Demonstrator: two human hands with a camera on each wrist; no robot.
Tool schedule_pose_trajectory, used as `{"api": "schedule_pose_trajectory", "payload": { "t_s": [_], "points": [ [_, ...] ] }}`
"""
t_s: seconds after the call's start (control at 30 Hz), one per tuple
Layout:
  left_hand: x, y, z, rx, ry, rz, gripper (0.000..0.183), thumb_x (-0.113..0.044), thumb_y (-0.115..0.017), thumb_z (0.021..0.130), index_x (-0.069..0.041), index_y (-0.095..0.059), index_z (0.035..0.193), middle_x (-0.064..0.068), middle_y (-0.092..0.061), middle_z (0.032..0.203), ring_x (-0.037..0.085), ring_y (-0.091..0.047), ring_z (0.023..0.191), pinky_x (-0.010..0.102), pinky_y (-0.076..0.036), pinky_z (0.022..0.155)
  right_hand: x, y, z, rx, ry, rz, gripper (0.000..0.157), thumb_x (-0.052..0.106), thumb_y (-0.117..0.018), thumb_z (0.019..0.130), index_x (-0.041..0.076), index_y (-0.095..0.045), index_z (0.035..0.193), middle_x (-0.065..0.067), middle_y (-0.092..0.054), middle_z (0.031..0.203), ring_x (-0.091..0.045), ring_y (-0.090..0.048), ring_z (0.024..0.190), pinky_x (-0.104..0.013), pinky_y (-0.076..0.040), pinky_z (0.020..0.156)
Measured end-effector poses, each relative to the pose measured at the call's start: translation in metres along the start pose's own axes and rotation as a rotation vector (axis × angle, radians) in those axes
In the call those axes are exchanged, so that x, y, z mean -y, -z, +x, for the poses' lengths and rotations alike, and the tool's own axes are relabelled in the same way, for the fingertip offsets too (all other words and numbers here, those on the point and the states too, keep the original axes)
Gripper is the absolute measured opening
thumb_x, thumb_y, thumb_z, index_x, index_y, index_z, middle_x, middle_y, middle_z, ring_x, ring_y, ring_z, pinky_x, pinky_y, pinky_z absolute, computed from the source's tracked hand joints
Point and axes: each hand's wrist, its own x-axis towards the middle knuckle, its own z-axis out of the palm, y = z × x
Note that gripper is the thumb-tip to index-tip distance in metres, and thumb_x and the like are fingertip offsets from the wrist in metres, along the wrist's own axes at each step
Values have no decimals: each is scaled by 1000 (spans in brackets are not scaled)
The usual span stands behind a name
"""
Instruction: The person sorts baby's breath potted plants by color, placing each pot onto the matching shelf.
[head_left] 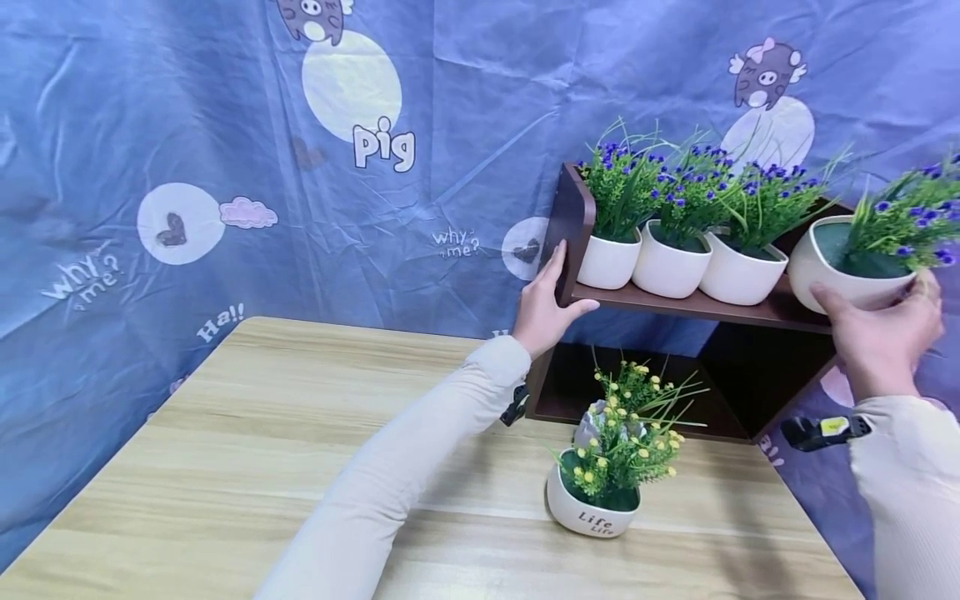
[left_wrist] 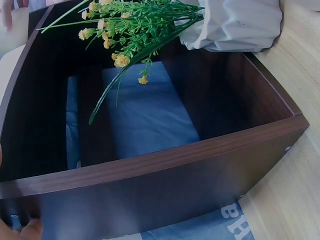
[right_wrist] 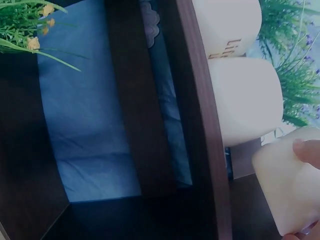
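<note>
Your right hand (head_left: 888, 342) grips the tilted purple-flowered pot (head_left: 862, 287) at the right end of the shelf (head_left: 675, 307); level it beside the other pots (head_left: 673, 271). Your left hand (head_left: 547, 310), thumb apart from fingers, rests against the shelf's side; brace lightly. Beneath is the wood-grain tabletop (head_left: 300, 433); behind, blue printed cloth (head_left: 300, 275).
</note>
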Motion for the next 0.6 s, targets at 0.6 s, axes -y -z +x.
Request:
{"api": "schedule_pose_trajectory", "payload": {
  "t_s": [0.6],
  "points": [
    [-2, 1, -1, 9, 17, -12, 89, -39, -68, 75, -24, -13, 144, -4, -19, 147, 11, -24, 131, 24, -28, 102, -10, -11, 9, 73, -35, -96, 83, 42, -70, 69, 36, -23, 137, 9, -31, 139, -15, -20, 128, -25, -13, 105]
  ]
}}
